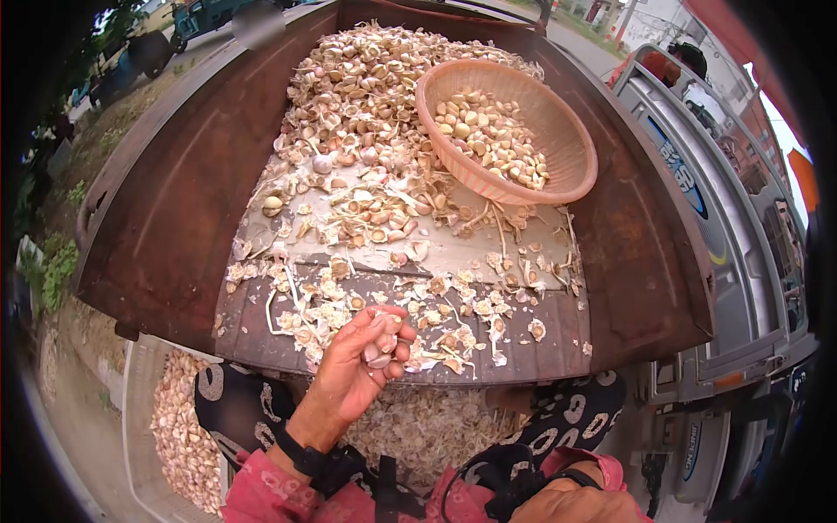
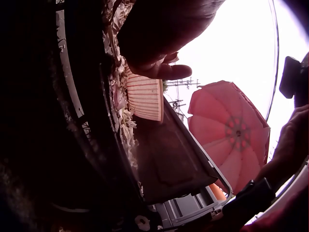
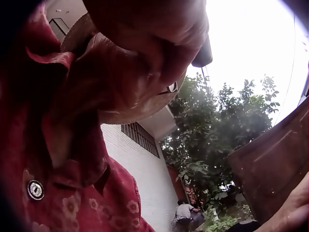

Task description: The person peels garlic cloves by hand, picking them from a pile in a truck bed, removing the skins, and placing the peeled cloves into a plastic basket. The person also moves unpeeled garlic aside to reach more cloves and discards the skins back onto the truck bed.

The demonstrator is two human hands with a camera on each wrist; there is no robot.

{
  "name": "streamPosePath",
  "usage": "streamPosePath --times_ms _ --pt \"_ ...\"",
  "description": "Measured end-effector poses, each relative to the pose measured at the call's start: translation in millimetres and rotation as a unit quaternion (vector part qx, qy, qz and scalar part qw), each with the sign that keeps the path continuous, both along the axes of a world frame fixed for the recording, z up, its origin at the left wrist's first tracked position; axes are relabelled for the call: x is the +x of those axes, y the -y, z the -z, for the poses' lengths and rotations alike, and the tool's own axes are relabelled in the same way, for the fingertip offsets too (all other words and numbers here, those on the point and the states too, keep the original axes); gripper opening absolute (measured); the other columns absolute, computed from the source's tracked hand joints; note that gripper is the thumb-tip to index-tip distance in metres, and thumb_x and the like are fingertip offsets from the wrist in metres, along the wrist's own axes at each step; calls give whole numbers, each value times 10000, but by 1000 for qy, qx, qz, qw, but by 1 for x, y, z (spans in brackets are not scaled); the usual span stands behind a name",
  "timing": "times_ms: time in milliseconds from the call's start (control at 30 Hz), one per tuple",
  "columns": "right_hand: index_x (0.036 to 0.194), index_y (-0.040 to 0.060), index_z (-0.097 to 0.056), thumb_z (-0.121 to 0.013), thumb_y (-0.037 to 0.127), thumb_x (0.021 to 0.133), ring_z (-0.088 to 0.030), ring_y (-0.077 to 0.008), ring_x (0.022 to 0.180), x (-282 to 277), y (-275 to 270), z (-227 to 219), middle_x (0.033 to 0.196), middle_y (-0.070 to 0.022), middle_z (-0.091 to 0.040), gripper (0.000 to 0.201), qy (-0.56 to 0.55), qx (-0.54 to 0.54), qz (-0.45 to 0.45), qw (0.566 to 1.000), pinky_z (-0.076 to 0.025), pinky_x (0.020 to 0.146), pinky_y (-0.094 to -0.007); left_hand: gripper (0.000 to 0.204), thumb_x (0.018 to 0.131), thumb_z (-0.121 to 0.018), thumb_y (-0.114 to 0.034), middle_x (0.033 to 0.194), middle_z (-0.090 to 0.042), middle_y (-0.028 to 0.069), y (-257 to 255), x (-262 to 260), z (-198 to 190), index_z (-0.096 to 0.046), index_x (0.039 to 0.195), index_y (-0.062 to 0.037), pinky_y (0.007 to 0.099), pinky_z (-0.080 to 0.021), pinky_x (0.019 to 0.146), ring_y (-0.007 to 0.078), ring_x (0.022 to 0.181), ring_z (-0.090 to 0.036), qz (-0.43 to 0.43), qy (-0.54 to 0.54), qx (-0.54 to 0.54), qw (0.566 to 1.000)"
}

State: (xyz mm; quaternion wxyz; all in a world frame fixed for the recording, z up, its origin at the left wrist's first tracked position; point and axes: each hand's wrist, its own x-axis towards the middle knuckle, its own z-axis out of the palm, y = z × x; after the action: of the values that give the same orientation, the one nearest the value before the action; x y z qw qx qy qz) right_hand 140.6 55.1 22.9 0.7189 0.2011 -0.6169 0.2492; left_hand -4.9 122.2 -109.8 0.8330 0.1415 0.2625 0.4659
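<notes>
My left hand (image 1: 353,370), palm up, holds several garlic cloves (image 1: 381,344) in its curled fingers above the front edge of the cart bed. In the left wrist view this hand (image 2: 166,34) is dark, with one fingertip showing below it. The right arm (image 1: 575,501) is raised close to the head camera, its fingers out of sight there. In the right wrist view the right hand (image 3: 149,34) is up beside the face and hat (image 3: 140,113); whether it holds anything I cannot tell. Loose cloves and papery skins (image 1: 375,213) lie ahead of the left hand.
A pink plastic basket (image 1: 571,166) of peeled-looking cloves stands at the back right, beside a big garlic heap (image 1: 349,96). Rusty side walls (image 1: 174,209) enclose the bed. A white crate (image 1: 144,418) of cloves sits below left. A grey vehicle (image 1: 697,183) is parked at right.
</notes>
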Motion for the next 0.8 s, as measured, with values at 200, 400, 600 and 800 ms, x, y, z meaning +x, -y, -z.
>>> streamPosePath --times_ms 200,400,600,800 --pt "1040 -85 -678 -636 -22 874 -709 -321 896 40 -17 -20 1066 -258 -684 182 363 -221 44 904 -588 756 -365 357 1057 -410 -314 1033 -648 134 -2 1 0 -555 1197 -19 314 -568 711 200 859 -652 1 55 -29 998" --pt "1133 40 -682 -668 15 807 -655 -287 930 38 -98 64 1042 -121 -671 328 534 -189 330 755 -545 769 -389 399 1052 -432 -366 1075 -663 142 -11 4 13 -564 1167 -8 339 -590 779 198 921 -670 -41 164 -73 983" --pt "967 18 -660 -666 112 872 -621 -368 873 51 -188 126 883 -182 -612 134 566 -275 460 626 -495 737 -453 308 1046 -446 -267 1064 -657 178 -18 -2 16 -577 1142 -5 315 -602 724 235 885 -677 -46 113 -76 990" --pt "948 10 -666 -683 101 862 -667 -316 864 55 -183 127 916 -174 -665 126 602 -266 445 608 -520 732 -406 313 1042 -460 -263 1090 -651 179 -17 -5 16 -561 1185 -4 305 -596 716 224 887 -675 -69 77 -68 992"
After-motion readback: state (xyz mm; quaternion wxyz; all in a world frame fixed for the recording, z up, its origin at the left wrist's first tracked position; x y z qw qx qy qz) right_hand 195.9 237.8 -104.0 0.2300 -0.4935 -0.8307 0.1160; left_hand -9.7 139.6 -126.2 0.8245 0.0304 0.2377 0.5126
